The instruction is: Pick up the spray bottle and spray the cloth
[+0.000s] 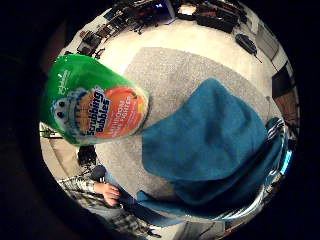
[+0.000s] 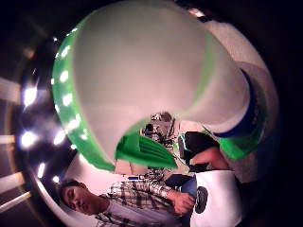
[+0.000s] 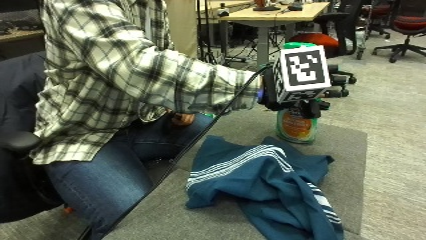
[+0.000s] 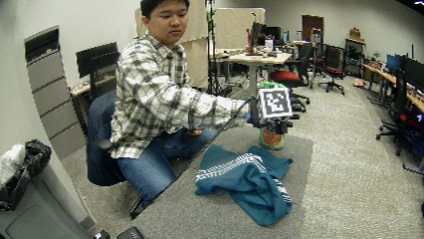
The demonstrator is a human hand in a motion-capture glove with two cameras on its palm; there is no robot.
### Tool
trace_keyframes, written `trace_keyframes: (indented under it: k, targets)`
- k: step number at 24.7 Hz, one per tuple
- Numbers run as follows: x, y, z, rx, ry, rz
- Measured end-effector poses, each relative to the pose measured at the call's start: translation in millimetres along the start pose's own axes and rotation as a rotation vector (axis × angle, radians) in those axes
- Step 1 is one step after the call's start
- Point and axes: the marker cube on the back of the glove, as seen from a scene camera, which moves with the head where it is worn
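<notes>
A green spray bottle [image 3: 296, 127] with an orange label stands upright near the grey table's [image 3: 346, 150] far edge. I cannot tell whether its base touches the surface. My gloved right hand [image 3: 303, 106] grips the bottle around its neck and trigger head. In the palm views the bottle [image 1: 95, 105] [image 2: 142, 71] is close to the palm. A blue cloth [image 3: 259, 175] with white stripes lies crumpled on the table, just in front of the bottle [image 4: 271, 138]. The cloth [image 1: 210, 135] [image 4: 245, 181] is below and beside the hand [image 4: 278, 123].
The person sits in a chair [image 3: 16, 145] at the table's left side, bare left hand [image 3: 181, 119] resting on the lap. Behind the table are a desk [image 3: 273, 15] and office chairs [image 4: 291, 77]. Bare table [image 4: 192, 214] lies near the cloth's front.
</notes>
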Motion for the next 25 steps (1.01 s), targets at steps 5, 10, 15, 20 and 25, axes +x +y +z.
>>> trace_keyframes:
  k: [5, 10, 15, 20, 25]
  targets:
    - [1.9, 16.8, -16.4, -0.027, 0.154, -0.022]
    - [-2.4, 33.7, -43.6, -0.042, 0.318, -0.046]
    - [0.5, 47.8, -64.2, -0.037, 0.453, -0.007]
    - [8.1, 66.1, -82.5, -0.063, 0.659, 0.070]
    - [6.0, 80.4, -99.3, -0.055, 0.707, 0.123]
